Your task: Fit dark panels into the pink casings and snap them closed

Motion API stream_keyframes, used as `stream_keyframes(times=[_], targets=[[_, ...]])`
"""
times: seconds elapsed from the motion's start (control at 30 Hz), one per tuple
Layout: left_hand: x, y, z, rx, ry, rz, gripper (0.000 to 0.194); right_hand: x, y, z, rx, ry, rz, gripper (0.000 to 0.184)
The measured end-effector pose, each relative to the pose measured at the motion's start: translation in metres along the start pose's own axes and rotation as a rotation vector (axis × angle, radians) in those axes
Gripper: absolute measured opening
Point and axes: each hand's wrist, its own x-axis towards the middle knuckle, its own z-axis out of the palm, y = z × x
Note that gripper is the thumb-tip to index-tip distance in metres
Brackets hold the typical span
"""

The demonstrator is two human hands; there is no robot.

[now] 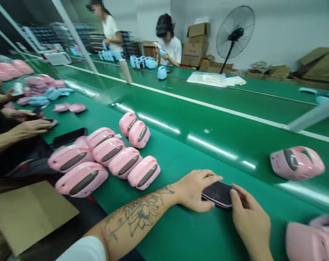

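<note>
Both my hands are on a dark, flat oblong piece with a thin pink edge (219, 194), low over the green work surface. My left hand (195, 190) grips its left end, thumb along the near side and fingers across the far side. At the right end, my right hand (248, 212) pinches it between thumb and fingers. To the left of my left forearm stand several glossy pink plastic housings (126, 162) with dark window strips, grouped close together. What lies under the dark piece is hidden.
A pink housing (297, 163) lies on the green belt to the right, and other pink parts (311, 239) are at the lower right. A black phone-like slab (70, 137) lies near a co-worker's hands (28, 127). A cardboard piece (31, 215) is at lower left. Two people work across the belt.
</note>
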Motion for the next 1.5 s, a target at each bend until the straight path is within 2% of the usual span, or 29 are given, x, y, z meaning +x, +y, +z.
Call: stream_keyframes(times=[0.07, 0.13, 0.23, 0.33, 0.43, 0.53, 0.6, 0.7, 0.8, 0.93, 1.03, 1.07, 1.13, 1.2, 1.23, 1.3, 1.37, 1.43, 1.5], targets=[[-0.002, -0.003, 0.003, 0.038, -0.008, -0.001, 0.087, 0.001, 0.002, 0.001, -0.042, 0.005, 0.002, 0.049], [-0.003, -0.002, 0.006, 0.108, 0.019, 0.007, 0.086, 0.0, 0.001, 0.001, -0.057, 0.013, -0.028, 0.052], [-0.003, 0.012, 0.002, 0.284, 0.127, 0.073, 0.076, -0.004, -0.001, 0.0, -0.018, 0.062, -0.05, 0.057], [-0.011, 0.043, -0.026, 0.444, 0.345, 0.147, 0.06, -0.008, 0.002, 0.0, 0.095, 0.147, -0.024, 0.049], [-0.042, 0.076, -0.069, 0.535, 0.564, 0.115, 0.051, -0.013, 0.006, 0.001, 0.206, 0.258, -0.059, 0.051], [-0.091, 0.084, -0.103, 0.778, 0.711, -0.12, 0.042, -0.021, 0.005, 0.004, 0.252, 0.372, -0.239, 0.047], [-0.123, 0.075, -0.111, 0.916, 0.709, -0.317, 0.04, -0.027, 0.003, 0.006, 0.249, 0.394, -0.401, 0.04], [-0.155, 0.055, -0.104, 0.917, 0.648, -0.427, 0.047, -0.036, -0.004, 0.008, 0.238, 0.377, -0.556, 0.034], [-0.165, 0.045, -0.094, 0.771, 0.717, -0.454, 0.048, -0.045, -0.012, 0.008, 0.226, 0.333, -0.66, 0.029], [-0.153, 0.049, -0.095, 0.429, 0.885, -0.573, 0.038, -0.063, -0.025, 0.007, 0.204, 0.219, -0.726, 0.024], [-0.137, 0.059, -0.096, 0.299, 0.907, -0.657, 0.035, -0.083, -0.034, 0.009, 0.186, -0.058, -0.706, 0.034], [-0.129, 0.063, -0.094, 0.25, 0.898, -0.682, 0.034, -0.09, -0.036, 0.01, 0.188, -0.18, -0.705, 0.046], [-0.112, 0.073, -0.09, 0.097, 0.864, -0.725, 0.033, -0.1, -0.04, 0.012, 0.203, -0.403, -0.705, 0.082], [-0.09, 0.084, -0.085, -0.115, 0.812, -0.749, 0.03, -0.105, -0.041, 0.012, 0.227, -0.548, -0.666, 0.115], [-0.078, 0.09, -0.082, -0.22, 0.789, -0.752, 0.028, -0.106, -0.04, 0.012, 0.242, -0.584, -0.632, 0.125], [-0.054, 0.099, -0.078, -0.377, 0.766, -0.724, 0.026, -0.103, -0.038, 0.01, 0.299, -0.594, -0.562, 0.134], [-0.035, 0.101, -0.073, -0.456, 0.764, -0.622, 0.03, -0.097, -0.035, 0.008, 0.409, -0.549, -0.506, 0.132], [-0.022, 0.094, -0.065, -0.508, 0.732, -0.436, 0.039, -0.092, -0.034, 0.008, 0.522, -0.476, -0.477, 0.127], [-0.019, 0.078, -0.053, -0.481, 0.658, -0.179, 0.052, -0.088, -0.036, 0.01, 0.592, -0.409, -0.482, 0.121]])
